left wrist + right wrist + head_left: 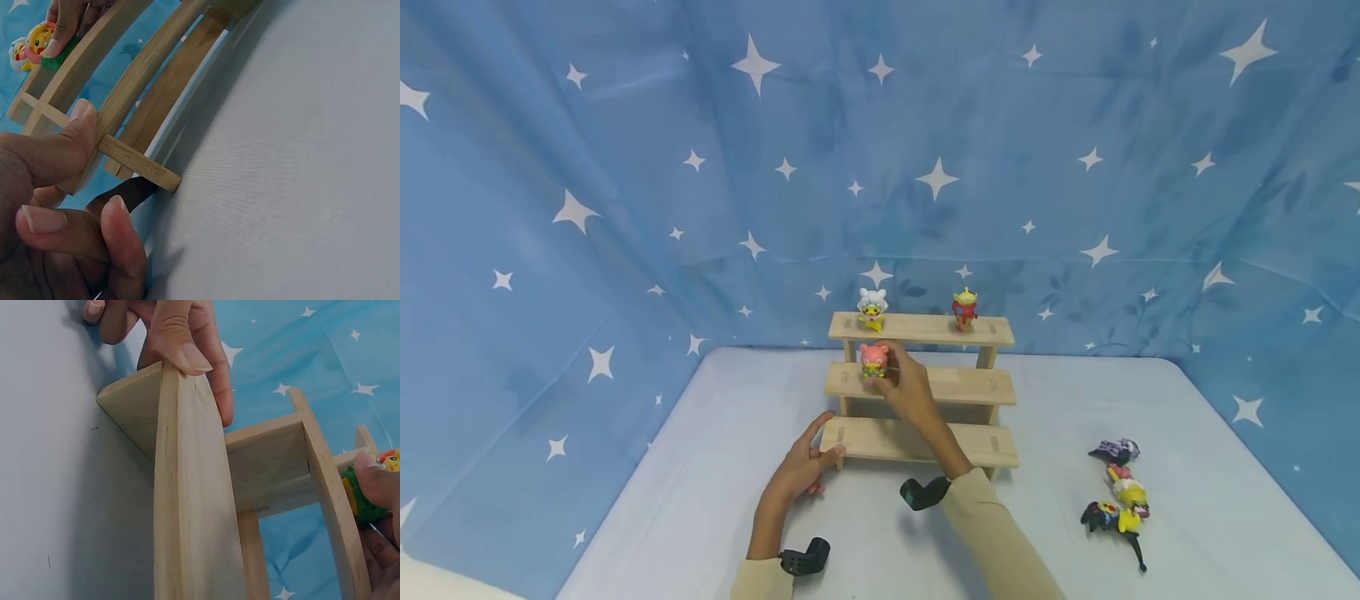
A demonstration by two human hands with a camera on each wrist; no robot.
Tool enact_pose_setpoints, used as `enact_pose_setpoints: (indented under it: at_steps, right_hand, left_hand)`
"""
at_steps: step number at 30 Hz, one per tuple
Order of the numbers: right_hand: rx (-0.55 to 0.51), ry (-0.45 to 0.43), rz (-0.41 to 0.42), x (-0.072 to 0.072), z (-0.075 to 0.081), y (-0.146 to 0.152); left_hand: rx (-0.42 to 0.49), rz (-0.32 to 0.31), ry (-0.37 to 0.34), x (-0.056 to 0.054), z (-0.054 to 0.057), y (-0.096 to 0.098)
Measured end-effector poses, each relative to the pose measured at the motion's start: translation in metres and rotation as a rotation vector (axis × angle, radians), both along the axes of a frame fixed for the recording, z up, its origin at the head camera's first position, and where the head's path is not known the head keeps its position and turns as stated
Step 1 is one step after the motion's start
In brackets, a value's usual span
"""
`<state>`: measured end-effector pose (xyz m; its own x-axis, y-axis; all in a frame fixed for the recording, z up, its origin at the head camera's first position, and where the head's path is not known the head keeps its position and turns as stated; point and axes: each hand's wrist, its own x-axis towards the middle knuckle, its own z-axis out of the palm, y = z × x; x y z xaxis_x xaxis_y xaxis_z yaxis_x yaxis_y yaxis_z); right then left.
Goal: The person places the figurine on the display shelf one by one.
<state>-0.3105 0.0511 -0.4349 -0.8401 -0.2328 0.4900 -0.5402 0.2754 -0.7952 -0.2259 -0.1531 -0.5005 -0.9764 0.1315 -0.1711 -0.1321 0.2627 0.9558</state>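
A small figurine with a pink eared hood, yellow face and green body [874, 360] is at the left part of the middle step of a three-step wooden display shelf [955, 440]. My right hand [910, 387] holds it between thumb and fingers; whether its base touches the board cannot be told. The left hand [801, 467] grips the left end of the lowest board, its thumb on one face and index finger on the other, as the right wrist view shows. On the top step stand a white-hooded yellow figurine [872, 310] at left and a green-headed figurine in red [965, 309] at right.
Several more figurines lie on the white table [700, 500] to the right of the shelf: a purple and black one [1116, 451], a yellow and white one [1129, 492] and a black one with a long tail [1101, 517]. Behind hangs a blue star-patterned curtain [820, 108].
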Motion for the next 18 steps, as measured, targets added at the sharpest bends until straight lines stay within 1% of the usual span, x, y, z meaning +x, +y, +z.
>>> enact_pose_setpoints:
  at_steps: [4,7,11,18]
  right_hand:
    - [0.06,0.052,-0.026,-0.0009,-0.0013,-0.0006]
    - [0.067,0.068,-0.027,-0.0014,-0.002,-0.0006]
    - [0.09,0.058,-0.033,-0.0009,-0.0007,0.0004]
    - [0.198,0.034,-0.06,0.0,0.0017,0.0023]
  left_hand:
    - [-0.007,-0.006,-0.007,-0.0001,0.0011,0.0003]
    - [-0.008,-0.005,-0.009,0.0,0.0015,0.0003]
    - [-0.003,-0.007,-0.001,0.0,0.0016,0.0002]
    - [-0.002,0.006,-0.012,0.0006,0.0021,0.0004]
